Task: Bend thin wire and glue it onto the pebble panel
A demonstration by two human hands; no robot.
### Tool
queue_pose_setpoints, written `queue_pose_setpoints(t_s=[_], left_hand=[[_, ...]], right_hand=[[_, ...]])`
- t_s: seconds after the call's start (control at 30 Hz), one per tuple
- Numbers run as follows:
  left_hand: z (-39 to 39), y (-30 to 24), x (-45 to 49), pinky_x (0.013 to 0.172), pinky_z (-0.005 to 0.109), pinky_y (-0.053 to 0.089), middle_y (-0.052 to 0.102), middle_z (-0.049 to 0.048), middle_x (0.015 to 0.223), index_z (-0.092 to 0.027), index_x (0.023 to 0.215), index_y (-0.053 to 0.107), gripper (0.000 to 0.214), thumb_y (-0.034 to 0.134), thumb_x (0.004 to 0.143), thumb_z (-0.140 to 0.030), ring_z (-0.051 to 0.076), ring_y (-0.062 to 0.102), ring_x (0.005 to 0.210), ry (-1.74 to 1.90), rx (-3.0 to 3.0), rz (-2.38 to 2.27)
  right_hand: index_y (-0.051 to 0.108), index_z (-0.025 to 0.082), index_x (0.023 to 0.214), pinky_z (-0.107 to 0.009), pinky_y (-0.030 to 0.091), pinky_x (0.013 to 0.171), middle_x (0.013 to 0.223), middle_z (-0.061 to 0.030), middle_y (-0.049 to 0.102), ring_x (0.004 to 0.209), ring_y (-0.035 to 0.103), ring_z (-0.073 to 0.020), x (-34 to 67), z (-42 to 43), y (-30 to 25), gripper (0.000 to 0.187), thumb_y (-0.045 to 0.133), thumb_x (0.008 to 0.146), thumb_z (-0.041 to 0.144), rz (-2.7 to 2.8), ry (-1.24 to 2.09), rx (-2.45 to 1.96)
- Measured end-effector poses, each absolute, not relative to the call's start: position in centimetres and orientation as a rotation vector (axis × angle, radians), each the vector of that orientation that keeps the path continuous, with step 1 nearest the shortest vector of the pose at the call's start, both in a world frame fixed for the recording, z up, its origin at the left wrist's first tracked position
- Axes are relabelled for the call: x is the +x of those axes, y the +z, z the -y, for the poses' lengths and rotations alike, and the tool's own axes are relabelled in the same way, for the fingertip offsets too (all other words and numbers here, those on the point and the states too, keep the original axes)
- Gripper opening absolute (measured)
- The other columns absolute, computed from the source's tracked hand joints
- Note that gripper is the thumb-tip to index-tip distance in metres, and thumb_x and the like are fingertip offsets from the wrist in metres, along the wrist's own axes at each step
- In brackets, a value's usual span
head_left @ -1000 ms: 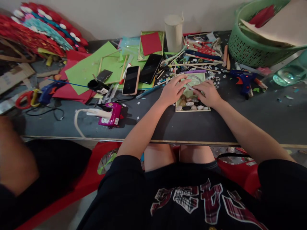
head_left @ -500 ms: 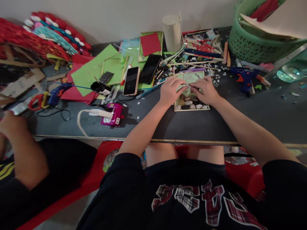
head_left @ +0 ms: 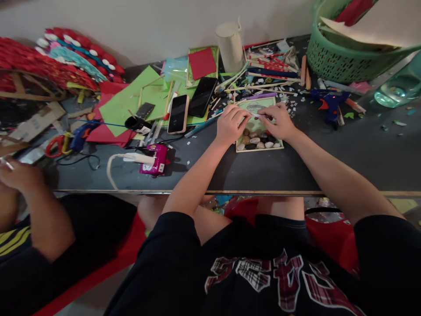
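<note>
My left hand (head_left: 231, 125) and my right hand (head_left: 278, 121) meet over a small framed panel (head_left: 260, 149) lying on the table. Between their closed fingertips runs a thin white strip (head_left: 254, 115), pinched from both sides; its material is too small to make out. Smooth pebbles (head_left: 255, 141) in white, brown and black fill the near part of the panel. A pale green backing with a drawn rounded outline (head_left: 255, 107) shows at its far part, partly covered by my fingers.
Left of my hands lie two phones (head_left: 178, 115), a blue pen, green paper (head_left: 123, 98) and a pink power adapter (head_left: 154, 160). A blue glue gun (head_left: 330, 103), a green basket (head_left: 342, 57) and a glass (head_left: 396, 90) stand right. Another person's hand (head_left: 21, 175) is far left.
My hands have drawn slightly apart, and the white strip between the fingertips shows more clearly. My left leg has shifted to the left, and the camera view has turned a little.
</note>
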State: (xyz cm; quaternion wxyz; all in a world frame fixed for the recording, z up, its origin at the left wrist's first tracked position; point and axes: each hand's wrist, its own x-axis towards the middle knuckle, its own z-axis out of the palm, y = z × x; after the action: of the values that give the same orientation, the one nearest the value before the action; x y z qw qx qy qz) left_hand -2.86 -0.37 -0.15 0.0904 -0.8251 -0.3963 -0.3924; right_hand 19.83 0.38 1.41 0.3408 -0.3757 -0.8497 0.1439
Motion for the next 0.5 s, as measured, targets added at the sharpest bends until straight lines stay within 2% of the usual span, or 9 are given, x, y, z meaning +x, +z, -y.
queue_pose_setpoints(t_s=[0.17,0.33,0.5], left_hand=[[0.27,-0.33,-2.86,0.095,0.043,0.058,0.08,0.0103,0.103,-0.022,0.111,0.075,0.042,0.045,0.108,-0.052,0.024,0.073,0.103,-1.124,-2.484,1.159],[0.34,-0.76,-3.46,0.093,0.044,0.058,0.08,0.0078,0.099,-0.024,0.111,0.077,0.032,0.049,0.108,-0.04,0.023,0.072,0.101,-1.194,-2.438,1.113],[0.59,-0.67,-3.49,0.093,0.046,0.059,0.081,0.0091,0.102,-0.025,0.111,0.078,0.035,0.053,0.106,-0.048,0.025,0.072,0.104,-1.202,-2.481,1.098]], right_hand=[[0.078,0.022,0.099,-0.045,0.039,0.09,0.078,-0.0068,0.07,0.071,0.059,-0.0217,19.61,-0.03,1.48,0.073,0.028,0.104,0.075,2.178,0.367,-0.973],[0.081,0.022,0.105,-0.045,0.041,0.088,0.074,-0.0063,0.07,0.069,0.059,-0.021,19.15,0.49,1.49,0.072,0.032,0.103,0.076,2.103,0.363,-0.976],[0.082,0.022,0.101,-0.044,0.041,0.089,0.077,-0.0068,0.072,0.071,0.061,-0.0214,19.2,0.47,1.56,0.078,0.033,0.098,0.083,2.096,0.394,-1.011]])
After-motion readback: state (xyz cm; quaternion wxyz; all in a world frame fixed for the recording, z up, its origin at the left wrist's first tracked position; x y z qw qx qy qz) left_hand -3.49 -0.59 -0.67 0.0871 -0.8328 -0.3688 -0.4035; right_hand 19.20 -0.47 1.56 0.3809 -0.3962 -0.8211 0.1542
